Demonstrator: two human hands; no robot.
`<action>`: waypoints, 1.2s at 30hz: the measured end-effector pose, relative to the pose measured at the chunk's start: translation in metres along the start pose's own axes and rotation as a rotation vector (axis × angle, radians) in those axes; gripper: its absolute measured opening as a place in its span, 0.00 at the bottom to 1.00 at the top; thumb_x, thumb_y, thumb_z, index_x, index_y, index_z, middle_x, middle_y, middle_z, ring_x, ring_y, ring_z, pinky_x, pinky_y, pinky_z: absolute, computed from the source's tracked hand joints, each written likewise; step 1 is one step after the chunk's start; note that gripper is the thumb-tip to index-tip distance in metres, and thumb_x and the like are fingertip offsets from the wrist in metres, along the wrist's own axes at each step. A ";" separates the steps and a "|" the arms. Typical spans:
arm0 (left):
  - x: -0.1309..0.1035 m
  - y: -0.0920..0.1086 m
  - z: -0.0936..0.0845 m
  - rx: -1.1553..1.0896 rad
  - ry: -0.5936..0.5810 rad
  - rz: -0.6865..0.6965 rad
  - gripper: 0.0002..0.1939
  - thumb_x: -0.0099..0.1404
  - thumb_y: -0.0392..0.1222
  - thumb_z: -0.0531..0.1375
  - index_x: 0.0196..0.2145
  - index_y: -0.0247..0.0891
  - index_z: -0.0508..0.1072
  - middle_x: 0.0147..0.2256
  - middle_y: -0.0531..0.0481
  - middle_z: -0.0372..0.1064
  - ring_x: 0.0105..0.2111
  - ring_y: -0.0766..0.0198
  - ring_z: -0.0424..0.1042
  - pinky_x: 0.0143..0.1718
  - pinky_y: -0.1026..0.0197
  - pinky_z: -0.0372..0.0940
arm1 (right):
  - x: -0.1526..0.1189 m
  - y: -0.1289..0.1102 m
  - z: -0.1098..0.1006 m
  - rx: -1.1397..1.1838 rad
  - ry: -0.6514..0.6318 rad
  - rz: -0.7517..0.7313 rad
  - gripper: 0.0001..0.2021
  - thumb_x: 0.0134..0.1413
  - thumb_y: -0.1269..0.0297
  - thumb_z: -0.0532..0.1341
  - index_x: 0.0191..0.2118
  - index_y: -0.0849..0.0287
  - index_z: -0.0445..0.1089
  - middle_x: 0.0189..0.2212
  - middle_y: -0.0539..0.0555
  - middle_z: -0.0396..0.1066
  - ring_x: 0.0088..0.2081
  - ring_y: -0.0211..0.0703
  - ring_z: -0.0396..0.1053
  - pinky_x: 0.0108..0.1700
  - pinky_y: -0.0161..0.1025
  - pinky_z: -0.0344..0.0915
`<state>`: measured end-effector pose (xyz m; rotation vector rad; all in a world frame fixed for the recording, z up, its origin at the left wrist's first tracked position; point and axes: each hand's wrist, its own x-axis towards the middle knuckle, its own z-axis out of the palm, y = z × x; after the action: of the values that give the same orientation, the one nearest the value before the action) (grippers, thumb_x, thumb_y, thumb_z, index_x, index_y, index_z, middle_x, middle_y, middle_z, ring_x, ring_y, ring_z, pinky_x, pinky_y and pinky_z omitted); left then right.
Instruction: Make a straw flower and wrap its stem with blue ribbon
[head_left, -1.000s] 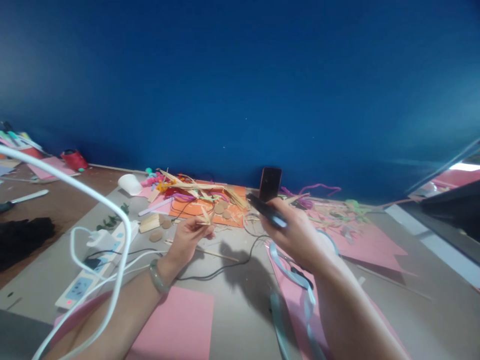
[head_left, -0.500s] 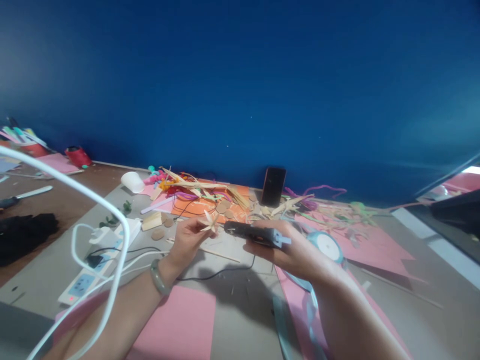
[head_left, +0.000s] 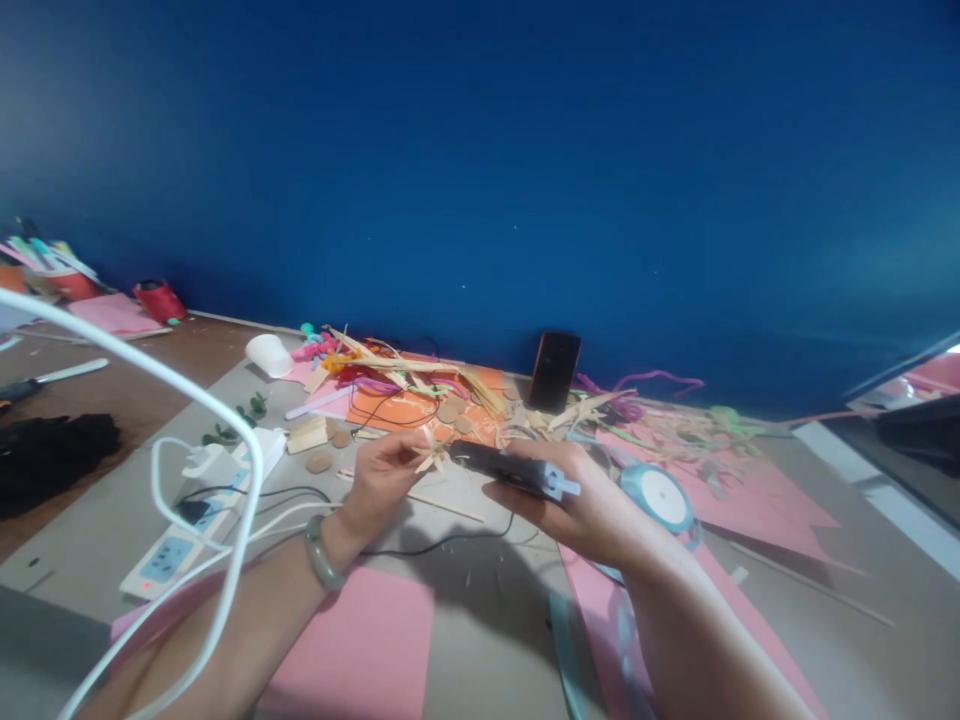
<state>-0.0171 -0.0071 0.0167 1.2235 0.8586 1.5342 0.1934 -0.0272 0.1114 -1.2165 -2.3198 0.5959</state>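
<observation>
My left hand, with a bracelet at the wrist, is closed in a pinch on a small pale flower with narrow straw-like petals. My right hand is wrapped round a black glue gun, whose nozzle end points left at the flower. A pale stick juts from the gun's rear end. The nozzle looks very close to the petals; whether they touch, I cannot tell. A black cord runs along the table below the hands.
A white power strip and looping white cable lie at left. Behind stand a paper cup, straw strips on orange paper and a leaning phone. A ribbon spool sits right, on pink paper.
The flower has tilted, and its petals now point more downward near the nozzle. My right hand keeps its grip on the glue gun. The whole view has shifted slightly.
</observation>
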 end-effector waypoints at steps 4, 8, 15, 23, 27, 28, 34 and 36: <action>-0.001 0.000 -0.001 0.019 0.000 0.006 0.09 0.49 0.43 0.69 0.24 0.36 0.76 0.22 0.49 0.73 0.24 0.63 0.72 0.28 0.62 0.67 | 0.000 -0.003 0.001 -0.035 0.006 -0.008 0.13 0.56 0.56 0.59 0.26 0.58 0.64 0.20 0.47 0.66 0.21 0.34 0.59 0.25 0.33 0.54; -0.001 -0.002 -0.002 0.022 0.020 0.015 0.11 0.49 0.44 0.69 0.24 0.35 0.75 0.22 0.49 0.73 0.23 0.64 0.71 0.28 0.63 0.67 | 0.001 -0.005 0.001 -0.069 0.002 0.000 0.13 0.56 0.56 0.59 0.26 0.58 0.64 0.20 0.47 0.67 0.22 0.34 0.59 0.25 0.32 0.54; 0.000 -0.013 -0.006 0.045 0.036 0.071 0.09 0.49 0.41 0.69 0.25 0.34 0.76 0.24 0.49 0.73 0.24 0.65 0.71 0.28 0.64 0.67 | 0.001 -0.001 0.003 -0.063 -0.017 -0.023 0.12 0.57 0.56 0.59 0.27 0.58 0.63 0.21 0.47 0.66 0.22 0.33 0.60 0.25 0.31 0.53; -0.003 -0.012 -0.007 0.016 0.003 0.081 0.07 0.51 0.39 0.69 0.27 0.34 0.76 0.25 0.50 0.74 0.24 0.66 0.71 0.28 0.64 0.68 | 0.001 0.000 0.006 -0.057 -0.007 -0.058 0.15 0.57 0.56 0.58 0.25 0.58 0.60 0.20 0.46 0.63 0.21 0.32 0.56 0.24 0.30 0.52; -0.004 -0.008 -0.005 -0.011 -0.036 0.080 0.07 0.52 0.39 0.68 0.27 0.35 0.75 0.24 0.50 0.73 0.24 0.65 0.72 0.28 0.64 0.68 | 0.002 0.000 0.005 -0.060 0.003 -0.055 0.14 0.57 0.56 0.59 0.26 0.59 0.61 0.20 0.46 0.64 0.21 0.32 0.56 0.24 0.30 0.52; -0.004 -0.007 -0.005 -0.014 -0.041 0.085 0.07 0.52 0.39 0.68 0.27 0.35 0.76 0.24 0.50 0.73 0.24 0.65 0.72 0.28 0.64 0.68 | 0.002 0.000 0.005 -0.060 0.007 -0.061 0.14 0.57 0.57 0.59 0.26 0.59 0.61 0.20 0.46 0.64 0.21 0.32 0.57 0.24 0.30 0.52; -0.004 -0.002 -0.003 -0.002 -0.068 0.103 0.08 0.53 0.41 0.68 0.28 0.35 0.76 0.24 0.50 0.74 0.24 0.65 0.72 0.28 0.64 0.68 | 0.003 -0.003 0.004 -0.052 0.000 -0.116 0.14 0.58 0.58 0.58 0.25 0.59 0.60 0.20 0.47 0.63 0.22 0.32 0.57 0.25 0.31 0.53; -0.004 0.001 -0.003 0.019 -0.078 0.098 0.07 0.53 0.41 0.67 0.27 0.34 0.76 0.24 0.49 0.73 0.24 0.65 0.72 0.28 0.65 0.68 | 0.003 -0.003 0.004 -0.059 0.009 -0.118 0.15 0.58 0.58 0.58 0.24 0.59 0.59 0.20 0.47 0.63 0.21 0.32 0.57 0.25 0.31 0.53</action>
<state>-0.0204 -0.0111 0.0151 1.3476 0.7740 1.5478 0.1878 -0.0272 0.1108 -1.0962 -2.3972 0.4838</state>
